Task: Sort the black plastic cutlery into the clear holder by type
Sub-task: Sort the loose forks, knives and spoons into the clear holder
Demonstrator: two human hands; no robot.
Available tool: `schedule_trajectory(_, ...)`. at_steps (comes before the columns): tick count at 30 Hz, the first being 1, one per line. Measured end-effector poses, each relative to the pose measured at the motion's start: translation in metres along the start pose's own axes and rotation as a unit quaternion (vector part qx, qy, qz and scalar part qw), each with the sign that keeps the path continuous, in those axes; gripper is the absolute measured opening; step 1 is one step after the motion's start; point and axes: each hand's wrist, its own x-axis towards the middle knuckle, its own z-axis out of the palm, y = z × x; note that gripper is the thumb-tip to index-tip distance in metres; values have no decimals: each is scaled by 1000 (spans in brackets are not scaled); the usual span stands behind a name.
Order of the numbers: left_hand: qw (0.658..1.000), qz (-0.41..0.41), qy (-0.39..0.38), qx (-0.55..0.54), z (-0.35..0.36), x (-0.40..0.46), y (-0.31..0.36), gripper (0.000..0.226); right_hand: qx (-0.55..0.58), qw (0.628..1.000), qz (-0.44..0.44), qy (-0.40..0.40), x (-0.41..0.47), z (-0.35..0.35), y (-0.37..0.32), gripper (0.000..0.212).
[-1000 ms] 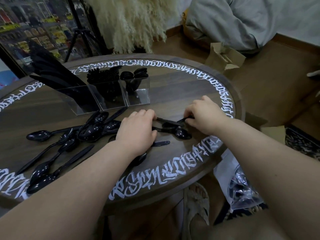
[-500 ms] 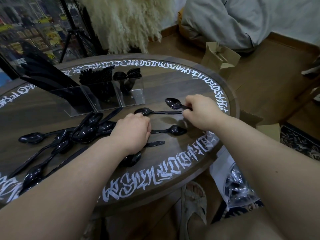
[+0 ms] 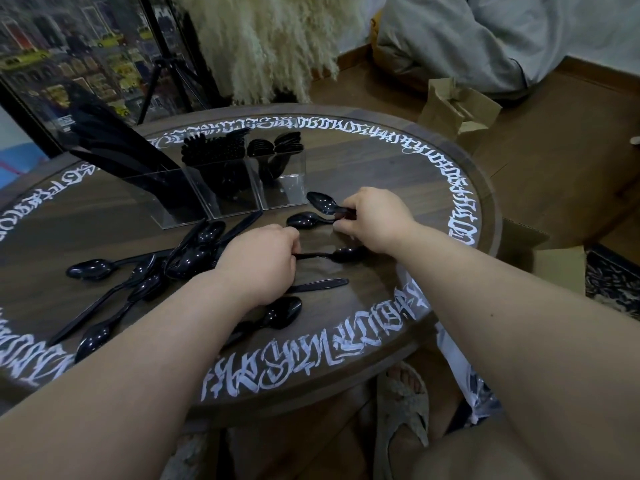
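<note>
A clear three-part holder (image 3: 221,188) stands at the back of the round table (image 3: 381,188): knives in its left part, forks in the middle, spoons on the right. My right hand (image 3: 375,220) grips the handles of two black spoons (image 3: 322,202), their bowls pointing left toward the holder. My left hand (image 3: 259,261) is curled over the handle of another spoon (image 3: 346,254) lying on the table. A pile of loose black spoons (image 3: 145,271) lies left of my left hand. One more spoon (image 3: 280,315) and a handle (image 3: 318,285) lie beside my left wrist.
The table has white lettering round its rim. A plastic bag of black cutlery (image 3: 474,393) hangs off the table's right front edge. A cardboard box (image 3: 457,109) and a seated person in grey (image 3: 485,39) are beyond the table. A sandalled foot (image 3: 401,410) shows below.
My right hand has gathered a second spoon beside the first and shifted slightly toward the holder. My left hand has slid right and closed over the handle of the spoon near the middle.
</note>
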Motion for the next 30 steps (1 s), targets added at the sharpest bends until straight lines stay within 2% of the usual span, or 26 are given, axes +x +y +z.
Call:
schedule_trajectory(4, 999, -34, 18, -20, -7, -6, -9, 12, -26, 999, -15, -12, -2, 1, -3, 7)
schedule_trajectory(9, 993, -78, 28, -80, -14, -17, -18, 20, -76, 997, -24, -8, -6, 4, -11, 21)
schedule_trajectory(12, 990, -86, 34, -106, -18, -23, -24, 15, -94, 995, 3, -16, -15, -1, -12, 19)
schedule_trajectory(18, 986, -71, 100, -116, -28, -34, -30, 15, -70, 995, 61, -37, -30, -11, -4, 19)
schedule_trajectory(20, 983, -70, 109, -131, -30, -39, -32, 18, -26, 997, 74, -19, -35, -18, -11, 17)
schedule_trajectory(24, 973, -94, 130, -166, -34, -49, -33, 24, 147, 985, 84, 34, -43, -43, -39, 9)
schedule_trajectory(27, 962, -96, 140, -216, -34, -56, -33, 26, 285, 951, 119, 33, -55, -54, -65, 4)
schedule_trajectory(30, 949, -89, 128, -275, -35, -65, -31, 22, 409, 899, 155, 5, -71, -45, -88, 24)
